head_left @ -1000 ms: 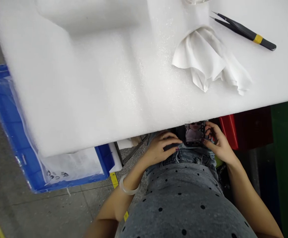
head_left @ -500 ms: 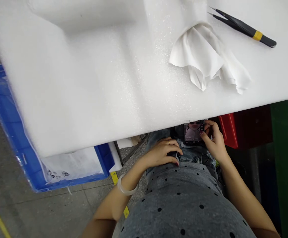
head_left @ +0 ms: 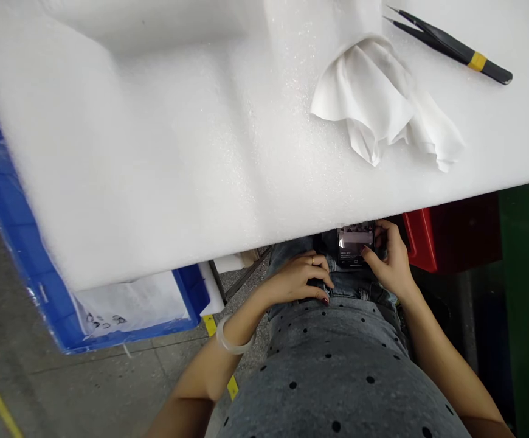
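Under the front edge of the white foam-covered table (head_left: 155, 182), my right hand (head_left: 392, 264) holds a lit phone (head_left: 354, 243) in my lap, thumb on its screen. My left hand (head_left: 298, 278), with a ring and a pale bangle at the wrist, rests curled on my jeans just left of the phone, holding nothing. On the table top lie a crumpled white cloth (head_left: 378, 100) and black tweezers (head_left: 451, 45) with a yellow band, both far from my hands.
A blue plastic crate (head_left: 27, 274) lined with clear plastic and holding a printed sheet stands on the floor at the left, partly under the table. A red bin (head_left: 422, 240) and a green surface (head_left: 526, 292) are at the right. Yellow floor tape runs below.
My left hand drew back from the phone onto my lap. The right hand kept the phone, and the picture on its screen changed.
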Motion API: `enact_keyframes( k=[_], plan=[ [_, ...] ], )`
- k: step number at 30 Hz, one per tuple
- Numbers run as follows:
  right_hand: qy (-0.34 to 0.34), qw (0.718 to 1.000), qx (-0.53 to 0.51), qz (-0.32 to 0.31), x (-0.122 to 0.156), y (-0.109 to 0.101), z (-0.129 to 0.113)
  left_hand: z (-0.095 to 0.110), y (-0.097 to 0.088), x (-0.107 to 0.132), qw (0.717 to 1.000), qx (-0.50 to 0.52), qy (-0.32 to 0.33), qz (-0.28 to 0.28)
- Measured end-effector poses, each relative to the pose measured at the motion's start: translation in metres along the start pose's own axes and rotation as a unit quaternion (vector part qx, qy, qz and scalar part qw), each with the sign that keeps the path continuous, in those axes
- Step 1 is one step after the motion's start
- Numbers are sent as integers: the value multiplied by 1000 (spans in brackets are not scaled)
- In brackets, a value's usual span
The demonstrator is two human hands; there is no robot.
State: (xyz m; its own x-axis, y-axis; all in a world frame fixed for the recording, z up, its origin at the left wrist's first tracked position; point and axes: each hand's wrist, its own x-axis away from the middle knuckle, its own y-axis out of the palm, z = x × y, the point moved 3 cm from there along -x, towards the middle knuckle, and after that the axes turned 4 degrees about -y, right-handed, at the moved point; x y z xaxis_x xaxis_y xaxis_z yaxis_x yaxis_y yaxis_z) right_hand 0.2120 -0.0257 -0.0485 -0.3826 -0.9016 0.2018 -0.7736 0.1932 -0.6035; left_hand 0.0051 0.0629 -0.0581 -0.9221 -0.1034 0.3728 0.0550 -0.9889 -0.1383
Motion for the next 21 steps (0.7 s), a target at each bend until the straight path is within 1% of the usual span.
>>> enact_keyframes(
  k=[8,12,15,19,21],
  plan=[
    [-13,1000,-6,-5,-3,2,3,-4,1,-1,1000,11,0,-9],
    [-4,999,33,-6,-1,6,4,-4,0,-1,1000,20,7,-4],
    [-10,998,44,-34,1,6,4,-4,1,-1,1000,21,7,-4],
    [-51,994,17,-95,4,0,3,-6,1,-1,999,31,7,-5],
    [-60,992,14,-112,5,-3,3,-7,1,-1,999,35,7,-7]
  ],
)
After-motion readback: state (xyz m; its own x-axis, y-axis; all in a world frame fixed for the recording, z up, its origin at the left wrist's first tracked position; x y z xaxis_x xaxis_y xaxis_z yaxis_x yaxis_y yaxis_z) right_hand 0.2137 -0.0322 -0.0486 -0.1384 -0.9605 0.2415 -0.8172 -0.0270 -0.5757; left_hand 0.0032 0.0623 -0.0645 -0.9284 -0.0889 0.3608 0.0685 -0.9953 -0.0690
